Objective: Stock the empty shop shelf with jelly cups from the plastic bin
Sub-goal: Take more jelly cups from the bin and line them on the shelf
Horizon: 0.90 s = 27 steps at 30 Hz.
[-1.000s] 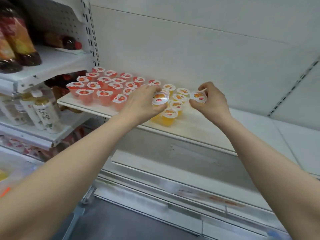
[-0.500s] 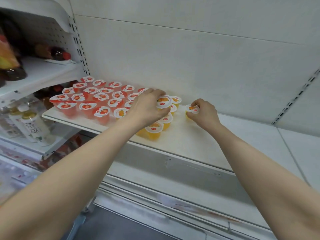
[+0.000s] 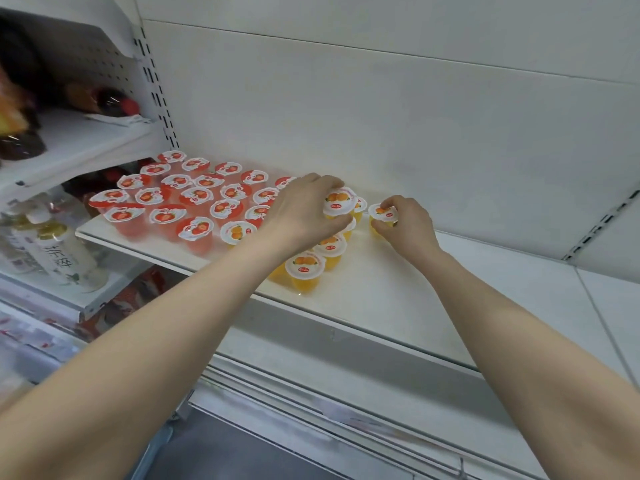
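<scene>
Fingers (image 3: 325, 183) of left hand (image 3: 301, 216) clamp a white-lidded orange jelly cup (image 3: 337, 204); right hand (image 3: 410, 228) pinches another cup (image 3: 381, 213).

A white panelled back wall (image 3: 381, 116) fills the scene under soft, even light. At left, a slotted white upright (image 3: 156, 88) borders 2 neighbouring shelves (image 3: 86, 143) holding bottles (image 3: 59, 258). Grey floor (image 3: 225, 455) shows below.

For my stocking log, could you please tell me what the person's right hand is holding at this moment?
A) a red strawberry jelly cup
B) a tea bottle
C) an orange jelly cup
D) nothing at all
C: the right hand pinches an orange jelly cup by its white lid, and yellow-orange jelly shows just below the fingers.
</scene>
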{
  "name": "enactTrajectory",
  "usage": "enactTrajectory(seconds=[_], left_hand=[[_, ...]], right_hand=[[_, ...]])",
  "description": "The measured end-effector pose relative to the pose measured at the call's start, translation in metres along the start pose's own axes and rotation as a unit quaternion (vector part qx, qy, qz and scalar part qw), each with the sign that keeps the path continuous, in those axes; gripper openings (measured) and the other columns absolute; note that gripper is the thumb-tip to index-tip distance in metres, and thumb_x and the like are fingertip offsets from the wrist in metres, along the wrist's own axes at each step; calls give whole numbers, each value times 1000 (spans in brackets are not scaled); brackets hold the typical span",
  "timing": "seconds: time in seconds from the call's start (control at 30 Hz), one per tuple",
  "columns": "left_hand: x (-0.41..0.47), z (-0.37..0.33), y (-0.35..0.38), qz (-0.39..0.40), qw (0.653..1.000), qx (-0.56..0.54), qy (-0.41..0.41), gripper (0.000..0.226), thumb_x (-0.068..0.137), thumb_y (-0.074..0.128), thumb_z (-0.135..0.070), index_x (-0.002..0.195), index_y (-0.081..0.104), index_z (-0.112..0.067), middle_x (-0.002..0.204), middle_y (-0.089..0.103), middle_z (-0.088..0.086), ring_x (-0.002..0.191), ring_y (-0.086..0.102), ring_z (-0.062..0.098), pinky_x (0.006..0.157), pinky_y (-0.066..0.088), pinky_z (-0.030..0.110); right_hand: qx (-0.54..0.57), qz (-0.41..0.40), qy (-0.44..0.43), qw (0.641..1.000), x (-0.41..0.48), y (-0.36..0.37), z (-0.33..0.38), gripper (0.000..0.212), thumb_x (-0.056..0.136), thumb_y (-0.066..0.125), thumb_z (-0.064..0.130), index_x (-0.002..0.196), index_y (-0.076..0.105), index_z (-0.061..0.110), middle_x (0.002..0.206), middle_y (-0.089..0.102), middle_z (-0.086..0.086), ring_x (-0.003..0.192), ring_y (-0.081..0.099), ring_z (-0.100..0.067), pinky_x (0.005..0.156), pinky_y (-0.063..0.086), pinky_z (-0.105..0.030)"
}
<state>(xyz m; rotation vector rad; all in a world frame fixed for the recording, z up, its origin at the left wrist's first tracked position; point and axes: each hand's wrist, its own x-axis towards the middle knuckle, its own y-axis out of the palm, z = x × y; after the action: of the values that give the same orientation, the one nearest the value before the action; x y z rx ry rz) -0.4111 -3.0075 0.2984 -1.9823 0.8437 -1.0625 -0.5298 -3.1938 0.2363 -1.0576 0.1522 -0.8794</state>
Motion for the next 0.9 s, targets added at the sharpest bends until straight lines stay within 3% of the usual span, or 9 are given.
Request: enactTrajectory(seconds=[0.2,0.33,0.43,0.57,0.9], left_hand=[[11,-8,13,6,999,25,19,50,79,62,-51,124,60,-28,112,65,-5,108,52,23,88,46,38],[16,-18,29,33,997,48,60,50,80,62,-51,123,61,-24,111,66,-4,108,49,24,87,42,33],[17,-22,46,51,991,90,88,53,78,61,-53,120,64,-22,105,69,-2,103,49,25,86,43,35],[16,-23,64,67,986,124,92,53,79,60,-53,120,66,-19,100,70,2,109,48,27,91,42,36],[16,-23,71,72,983,150,75,58,80,61,-58,121,64,-18,114,67,5,124,43,28,100,34,36]], right_hand=[[-55,32,-82,995,-2,-8,-15,40,84,71,22,122,60,16,123,56,-8,111,53,-28,88,34,-25],[-108,33,-127,986,-3,-21,-24,41,86,64,16,127,59,15,128,54,-10,113,50,-33,96,40,-37],[-137,15,-146,980,-4,-27,-29,40,88,58,13,128,59,13,128,56,-11,112,51,-35,95,43,-44],[-157,0,-151,976,-6,-31,-33,37,90,56,13,127,59,13,128,57,-11,112,51,-36,93,44,-46],[-169,-14,-163,972,-10,-37,-25,35,91,56,13,126,59,11,126,58,-12,115,51,-36,93,43,-45]])
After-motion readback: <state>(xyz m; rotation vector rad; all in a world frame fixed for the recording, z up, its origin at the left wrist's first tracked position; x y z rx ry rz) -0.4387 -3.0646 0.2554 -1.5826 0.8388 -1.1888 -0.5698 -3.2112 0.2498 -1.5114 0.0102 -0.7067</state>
